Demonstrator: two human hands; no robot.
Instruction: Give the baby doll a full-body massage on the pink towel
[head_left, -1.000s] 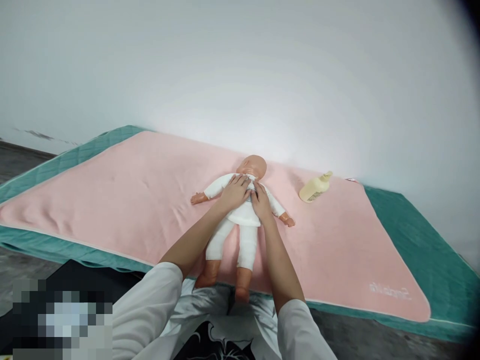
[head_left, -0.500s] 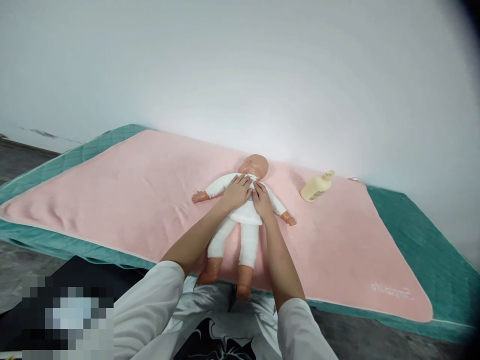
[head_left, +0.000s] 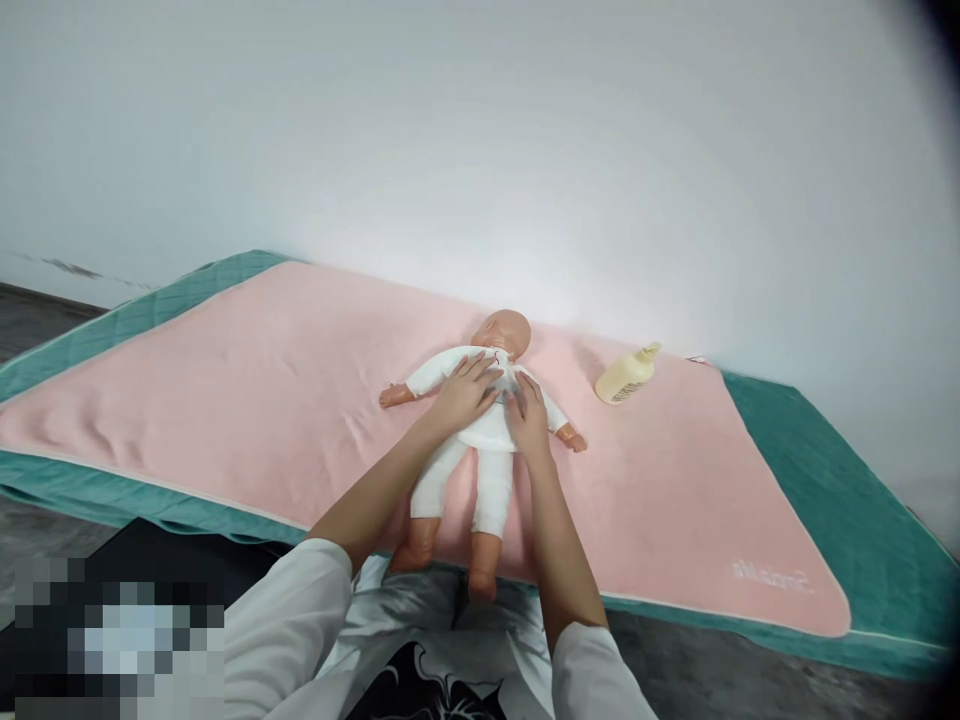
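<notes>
A baby doll [head_left: 491,425] in a white top and white trousers lies on its back on a pink mat [head_left: 660,510]. Its head is away from me, its arms are spread and its bare feet point toward me. My left hand [head_left: 466,393] rests flat on one side of the doll's chest with its fingers apart. On the other side of the chest lies my right hand [head_left: 529,412], fingers slightly spread and holding nothing. A strip of the white top shows between the two hands.
A pale yellow pump bottle [head_left: 627,376] stands tilted in view on the mat, right of the doll. Green padding [head_left: 840,480] shows around the mat. Behind it rises a pale wall [head_left: 480,150]. Something dark, partly pixelated, is at the lower left.
Both hands have shifted slightly down the doll's chest, and the fingers of my right hand have spread a little. The whole view has moved slightly.
</notes>
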